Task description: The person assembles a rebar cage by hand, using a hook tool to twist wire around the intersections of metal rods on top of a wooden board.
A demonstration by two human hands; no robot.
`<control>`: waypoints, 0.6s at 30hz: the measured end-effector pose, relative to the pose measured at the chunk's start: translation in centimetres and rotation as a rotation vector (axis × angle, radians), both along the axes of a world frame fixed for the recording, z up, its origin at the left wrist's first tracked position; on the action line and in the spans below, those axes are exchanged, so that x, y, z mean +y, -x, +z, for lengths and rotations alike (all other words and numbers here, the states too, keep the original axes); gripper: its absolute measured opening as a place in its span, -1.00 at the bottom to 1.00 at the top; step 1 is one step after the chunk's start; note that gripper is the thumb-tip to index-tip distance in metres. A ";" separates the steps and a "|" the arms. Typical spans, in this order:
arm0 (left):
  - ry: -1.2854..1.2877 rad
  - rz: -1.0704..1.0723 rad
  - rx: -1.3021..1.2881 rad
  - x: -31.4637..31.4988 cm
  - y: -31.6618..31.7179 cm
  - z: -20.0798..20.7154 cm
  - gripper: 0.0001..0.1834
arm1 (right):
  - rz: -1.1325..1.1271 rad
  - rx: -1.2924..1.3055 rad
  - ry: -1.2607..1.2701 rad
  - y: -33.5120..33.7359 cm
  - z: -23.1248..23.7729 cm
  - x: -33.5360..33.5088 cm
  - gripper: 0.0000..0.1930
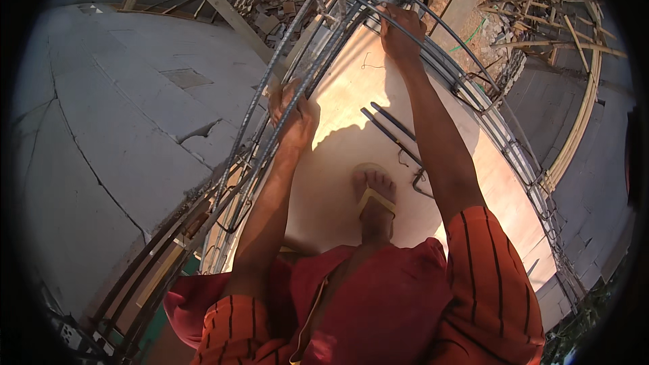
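My left hand (pixel 297 122) is closed around a ribbed steel rebar (pixel 329 46) in the bundle on the left side. Several more long bars run alongside it, partly hidden behind my fingers. Farther forward, my right hand (pixel 401 37) has its fingers curled over a rebar near the far end, where the left and right bundles come together. The fingertips are partly hidden there. Between the bundles lies a pale plywood panel (pixel 348 91), and under my right forearm two short dark bars (pixel 387 127) rest on it.
My foot in a yellow-strapped sandal (pixel 376 197) stands on the panel. Tied rebars (pixel 473 100) line its right edge. Beyond are wooden planks (pixel 220 3), broken rubble (pixel 267 21) and curved bamboo poles (pixel 580 128). A grey cracked surface (pixel 122 108) spreads to the left.
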State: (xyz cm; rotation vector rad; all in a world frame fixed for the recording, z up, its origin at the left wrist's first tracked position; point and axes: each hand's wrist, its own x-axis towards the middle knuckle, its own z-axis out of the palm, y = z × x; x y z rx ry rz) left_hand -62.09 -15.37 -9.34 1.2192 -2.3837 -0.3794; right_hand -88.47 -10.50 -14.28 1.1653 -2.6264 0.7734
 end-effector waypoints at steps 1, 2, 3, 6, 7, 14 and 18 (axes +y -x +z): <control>-0.229 0.004 -0.028 1.1 -0.6 -0.4 -0.63 | -0.060 0.008 -0.048 -0.2 0.3 0.1 -0.78; -0.457 0.006 -0.056 1.5 -1.1 -0.9 -0.63 | -0.092 -0.041 -0.092 -0.3 0.6 0.1 -0.77; -0.459 0.012 -0.059 1.5 -1.3 -0.5 -0.63 | -0.087 -0.045 -0.094 -0.5 0.7 0.0 -0.77; -0.665 0.192 -0.264 0.9 -1.9 1.1 -0.57 | -0.110 -0.032 -0.034 -0.5 0.3 0.0 -0.81; -0.666 0.188 -0.263 0.8 -2.7 0.7 -0.57 | -0.113 -0.031 -0.036 -0.4 0.1 0.2 -0.81; -0.721 0.258 -0.268 1.1 -4.0 0.1 -0.47 | -0.046 0.055 0.071 -0.2 -0.5 0.1 -0.76; -0.682 0.254 -0.185 1.0 -3.9 -0.1 -0.46 | -0.110 0.076 0.030 -0.5 -0.6 0.1 -0.80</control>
